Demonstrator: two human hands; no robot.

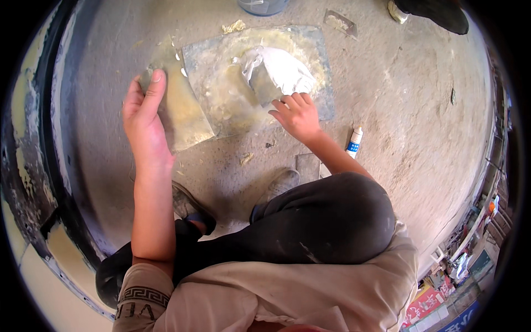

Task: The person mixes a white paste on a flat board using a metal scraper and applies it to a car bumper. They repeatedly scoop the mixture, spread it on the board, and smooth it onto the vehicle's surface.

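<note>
I squat over a concrete floor. My left hand (145, 116) grips a wide flat metal scraper blade (180, 108) smeared yellowish, resting on the floor left of a square grey mixing board (321, 72). The board is coated with yellowish filler and carries a mound of white putty (285, 69). My right hand (297, 113) holds a smaller scraper (264, 87), its blade pressed into the white putty at the board's middle.
A small white and blue tube (354, 141) lies on the floor by my right forearm. Another small scraper (340, 22) lies beyond the board, a grey bucket (263, 5) at the top edge, a dark shoe (437, 12) top right. A dark curved panel (55, 138) runs along the left.
</note>
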